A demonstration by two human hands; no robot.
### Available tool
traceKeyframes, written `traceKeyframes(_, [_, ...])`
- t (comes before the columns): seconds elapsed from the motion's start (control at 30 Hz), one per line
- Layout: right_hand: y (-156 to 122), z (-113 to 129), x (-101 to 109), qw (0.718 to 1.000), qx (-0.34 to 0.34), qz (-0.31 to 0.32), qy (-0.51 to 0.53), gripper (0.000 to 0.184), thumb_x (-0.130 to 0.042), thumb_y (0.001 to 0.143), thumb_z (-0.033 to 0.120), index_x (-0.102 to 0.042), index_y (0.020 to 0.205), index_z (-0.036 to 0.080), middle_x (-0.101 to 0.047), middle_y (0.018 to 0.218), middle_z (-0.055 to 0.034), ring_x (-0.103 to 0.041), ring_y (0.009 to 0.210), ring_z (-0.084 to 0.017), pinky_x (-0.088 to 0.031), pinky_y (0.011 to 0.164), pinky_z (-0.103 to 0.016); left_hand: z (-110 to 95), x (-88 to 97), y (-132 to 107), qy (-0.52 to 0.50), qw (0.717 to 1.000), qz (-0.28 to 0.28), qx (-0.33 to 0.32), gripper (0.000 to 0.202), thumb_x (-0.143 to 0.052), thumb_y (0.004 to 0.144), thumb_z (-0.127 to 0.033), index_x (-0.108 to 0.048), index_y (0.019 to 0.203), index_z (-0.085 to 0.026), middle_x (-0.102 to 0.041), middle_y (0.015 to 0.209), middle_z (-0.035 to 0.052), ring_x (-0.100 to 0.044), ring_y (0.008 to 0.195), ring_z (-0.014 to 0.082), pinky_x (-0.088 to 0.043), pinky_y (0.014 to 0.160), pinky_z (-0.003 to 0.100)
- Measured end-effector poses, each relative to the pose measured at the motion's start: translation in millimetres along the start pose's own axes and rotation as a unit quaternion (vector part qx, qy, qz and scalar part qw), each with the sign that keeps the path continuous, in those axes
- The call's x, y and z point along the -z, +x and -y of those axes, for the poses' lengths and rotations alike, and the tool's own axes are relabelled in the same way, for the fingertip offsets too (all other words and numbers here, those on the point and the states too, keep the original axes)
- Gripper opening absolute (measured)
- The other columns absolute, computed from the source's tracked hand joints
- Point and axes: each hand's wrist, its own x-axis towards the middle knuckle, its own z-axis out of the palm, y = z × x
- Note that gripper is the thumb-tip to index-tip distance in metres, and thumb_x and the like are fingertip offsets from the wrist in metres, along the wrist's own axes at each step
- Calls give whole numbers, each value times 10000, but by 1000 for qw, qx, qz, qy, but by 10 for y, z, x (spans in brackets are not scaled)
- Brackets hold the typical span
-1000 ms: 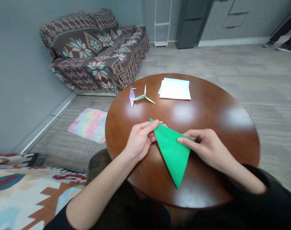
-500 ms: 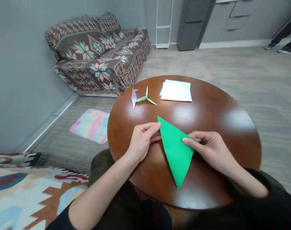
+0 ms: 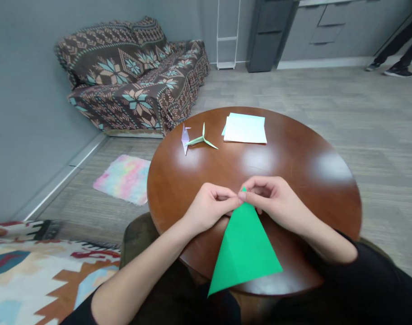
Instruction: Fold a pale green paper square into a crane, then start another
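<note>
A green paper triangle (image 3: 245,248) lies over the near edge of the round brown table (image 3: 294,158), its wide end hanging toward me. Both hands meet at its top tip. My left hand (image 3: 211,210) pinches the tip from the left with fingers closed. My right hand (image 3: 275,201) pinches the same tip from the right, thumb and forefinger pressed together.
At the table's far side lie a small lilac folded paper figure (image 3: 185,137), a pale green folded paper figure (image 3: 202,140) and a stack of white and pale blue sheets (image 3: 245,128). A patterned sofa (image 3: 131,74) stands beyond. Another person's legs (image 3: 394,54) show at the far right.
The green triangle has turned so one corner points away from me, and both hands have come together to pinch that corner.
</note>
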Motion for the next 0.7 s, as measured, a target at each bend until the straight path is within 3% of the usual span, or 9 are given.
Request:
traceKeyframes(0.23, [-2, -34, -36, 999, 8, -40, 7, 300, -829, 734, 442, -702, 674, 177, -678, 644, -19, -565, 579, -131, -455, 544, -258, 0, -10, -16, 19, 1000, -2, -19, 267, -792, 776, -382, -778, 650, -146, -669, 569, 14, -527, 519, 110, -381, 540, 231])
traceKeyframes(0.37, [79, -99, 47, 987, 4, -155, 31, 325, -798, 755, 440, -645, 615, 189, -552, 517, 24, -437, 468, -96, -359, 447, -245, -3, -20, -33, 25, 1000, 8, -6, 248, -800, 762, -379, -791, 674, -147, -716, 633, 39, -579, 560, 142, -417, 579, 254])
traceKeyframes(0.43, [104, -117, 75, 982, 8, -183, 43, 326, -798, 759, 465, -655, 654, 191, -565, 541, 22, -429, 463, -95, -355, 436, -246, 0, -25, -33, 19, 1000, 6, -5, 239, -794, 769, -379, -800, 693, -152, -733, 659, 45, -597, 575, 152, -434, 595, 259])
traceKeyframes(0.57, [60, -101, 41, 997, -16, -78, 23, 390, -799, 741, 560, -703, 712, 184, -629, 606, -6, -506, 516, -118, -396, 464, -251, 4, -35, -20, 11, 1000, -8, -12, 212, -804, 768, -358, -810, 711, -154, -713, 622, 26, -560, 546, 125, -409, 567, 238])
traceKeyframes(0.7, [-1, -91, -7, 999, -18, -32, 40, 348, -868, 681, 489, -713, 748, 184, -676, 677, -8, -563, 590, -135, -440, 519, -251, 11, -39, -15, 5, 1000, -19, -17, 220, -809, 768, -359, -802, 692, -152, -715, 620, 24, -556, 546, 119, -406, 567, 232])
